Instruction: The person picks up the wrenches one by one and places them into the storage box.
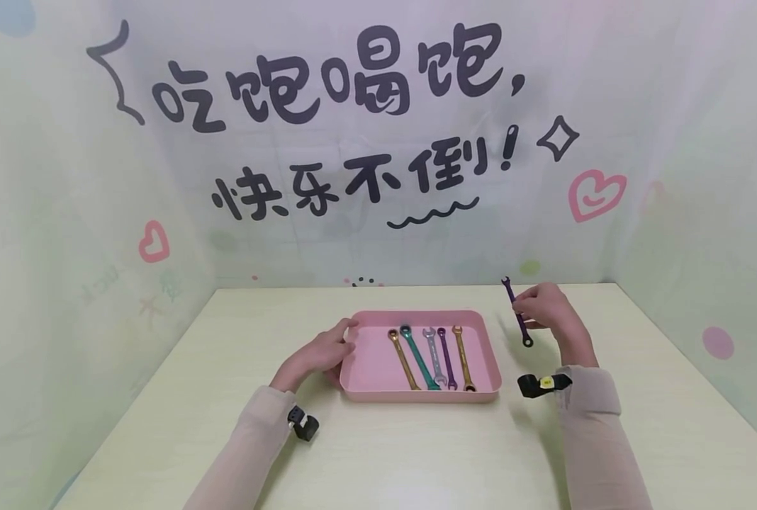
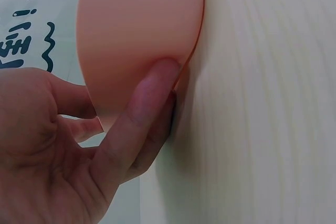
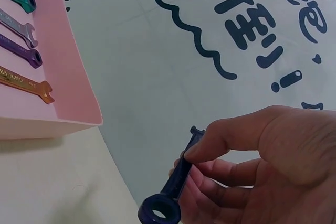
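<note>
My right hand (image 1: 546, 306) pinches a dark purple combination wrench (image 3: 180, 174) between thumb and fingers, above the table to the right of the pink tray (image 1: 419, 397). The wrench's ring end points down and its open end up. At the tray's left end, my left hand (image 1: 323, 352) grips the wall, its thumb against the outside in the left wrist view. Side by side in the tray lie a gold wrench (image 1: 405, 361), a teal wrench (image 1: 419, 358), a silver wrench (image 1: 436, 358), a purple wrench (image 1: 446, 360) and another gold wrench (image 1: 462, 358).
The pale wooden table (image 1: 391, 453) extends around the tray. Printed curtains (image 1: 353, 248) with dark lettering stand behind it and at both sides. A black wrist camera (image 1: 304, 425) sits on the left sleeve and another wrist camera (image 1: 531, 386) on the right.
</note>
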Tool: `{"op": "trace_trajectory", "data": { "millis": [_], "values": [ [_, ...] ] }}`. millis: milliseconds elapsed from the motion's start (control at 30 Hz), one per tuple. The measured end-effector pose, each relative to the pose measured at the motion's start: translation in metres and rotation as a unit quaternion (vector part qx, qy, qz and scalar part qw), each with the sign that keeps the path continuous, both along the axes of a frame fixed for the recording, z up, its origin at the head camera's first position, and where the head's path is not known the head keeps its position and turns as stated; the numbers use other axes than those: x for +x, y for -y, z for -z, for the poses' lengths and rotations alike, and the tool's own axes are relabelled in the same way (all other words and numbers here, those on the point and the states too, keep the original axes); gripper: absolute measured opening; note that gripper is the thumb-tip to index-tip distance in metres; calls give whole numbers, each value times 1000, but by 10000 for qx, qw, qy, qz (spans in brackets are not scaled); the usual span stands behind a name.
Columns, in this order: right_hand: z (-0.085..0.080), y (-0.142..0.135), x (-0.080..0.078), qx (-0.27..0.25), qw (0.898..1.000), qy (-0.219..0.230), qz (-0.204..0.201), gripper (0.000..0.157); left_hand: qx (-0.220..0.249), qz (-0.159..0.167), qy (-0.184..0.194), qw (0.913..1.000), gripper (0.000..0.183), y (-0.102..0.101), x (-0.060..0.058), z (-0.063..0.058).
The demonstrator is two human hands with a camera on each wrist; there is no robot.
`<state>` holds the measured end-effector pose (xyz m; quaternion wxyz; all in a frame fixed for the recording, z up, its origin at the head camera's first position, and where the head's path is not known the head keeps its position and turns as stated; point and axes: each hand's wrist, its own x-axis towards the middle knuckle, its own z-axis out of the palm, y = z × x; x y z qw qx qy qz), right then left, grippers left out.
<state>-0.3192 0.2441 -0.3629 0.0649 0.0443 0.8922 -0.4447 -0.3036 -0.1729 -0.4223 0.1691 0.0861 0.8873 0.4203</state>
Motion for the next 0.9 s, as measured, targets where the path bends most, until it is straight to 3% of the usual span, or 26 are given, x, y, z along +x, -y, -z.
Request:
{"op": "trace_trajectory", "data": {
  "millis": [267,900],
  "values": [
    [-5,12,0,-192,9991,-112,-366,37,-3,-8,4,10000,56,0,0,0],
    [-8,37,-2,-516,9954,-363,-726,33,-59,-62,16,10000,55,-2,0,-1]
  ]
}}
